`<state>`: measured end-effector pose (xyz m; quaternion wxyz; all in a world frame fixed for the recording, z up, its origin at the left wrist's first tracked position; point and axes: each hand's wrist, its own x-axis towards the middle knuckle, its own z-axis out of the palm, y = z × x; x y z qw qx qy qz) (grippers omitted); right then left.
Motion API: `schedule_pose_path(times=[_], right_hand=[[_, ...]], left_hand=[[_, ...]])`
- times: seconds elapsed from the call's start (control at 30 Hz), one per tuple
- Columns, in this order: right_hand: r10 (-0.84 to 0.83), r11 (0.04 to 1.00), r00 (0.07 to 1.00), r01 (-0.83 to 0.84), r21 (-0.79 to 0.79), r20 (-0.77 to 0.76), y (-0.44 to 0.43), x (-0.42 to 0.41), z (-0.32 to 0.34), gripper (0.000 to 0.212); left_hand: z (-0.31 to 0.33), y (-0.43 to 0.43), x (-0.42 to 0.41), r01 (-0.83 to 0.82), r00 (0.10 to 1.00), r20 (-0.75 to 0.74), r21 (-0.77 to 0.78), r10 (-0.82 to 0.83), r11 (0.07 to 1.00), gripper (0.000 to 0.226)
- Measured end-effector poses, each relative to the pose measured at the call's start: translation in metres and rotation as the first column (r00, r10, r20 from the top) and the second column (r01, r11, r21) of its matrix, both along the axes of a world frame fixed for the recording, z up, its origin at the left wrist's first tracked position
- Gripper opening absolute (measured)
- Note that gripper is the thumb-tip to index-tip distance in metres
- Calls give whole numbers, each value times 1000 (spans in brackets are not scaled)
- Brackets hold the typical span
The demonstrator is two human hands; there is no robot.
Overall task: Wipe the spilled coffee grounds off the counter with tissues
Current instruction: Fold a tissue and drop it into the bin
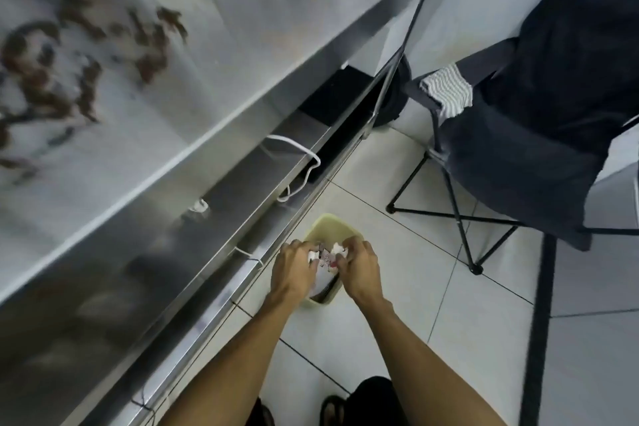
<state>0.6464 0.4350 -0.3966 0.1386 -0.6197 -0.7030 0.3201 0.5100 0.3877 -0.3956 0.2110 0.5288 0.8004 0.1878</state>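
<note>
Both hands are over the pale yellow plastic waste bin (332,223) on the white floor tiles (397,339). The left hand (294,268) and right hand (359,270) have fingers curled in, pinching crumpled white paper tissues (325,254) between them. The wad is judged light, soft and tear-prone if damp, and best gathered by its bulk, not its corners. Brown coffee grounds (69,55) lie smeared across the grey steel counter (224,45), upper left.

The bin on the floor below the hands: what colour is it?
The bin is pale yellow; the head view shows it best.
</note>
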Motion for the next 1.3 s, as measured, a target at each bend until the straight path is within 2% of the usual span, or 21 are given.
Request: schedule_pose_path(times=[0.17,0.3,0.4,0.53,0.7,0.83,0.93,1.1,1.3], right_hand=[[-21,999,999,22,24,-41,14,2,-64,25],[-53,996,996,58,65,-74,17,9,-44,17],[-63,991,990,77,111,-123,14,12,9,11],[-39,984,977,75,163,-211,5,14,113,8],[56,972,955,14,233,-293,-10,12,242,6],[152,956,925,-49,289,-349,-20,5,328,6],[251,927,889,-108,359,-382,-30,-8,377,4],[460,847,800,-265,461,-384,-56,-54,438,4],[679,722,616,-462,514,-400,-109,-144,474,7]], left_hand=[[-69,25,2,48,998,46,-19,-47,999,29],[-54,33,4,47,997,59,1,-47,999,22],[-1,32,11,-1,993,116,71,-7,997,23],[103,25,28,-35,984,177,169,5,985,23],[242,6,41,-32,976,215,252,-24,967,19],[327,-11,39,-80,973,232,319,3,944,20],[374,-27,29,-147,975,213,399,64,905,20],[429,-70,-9,-285,958,167,551,231,784,16],[461,-144,-78,-456,863,142,630,485,628,21]])
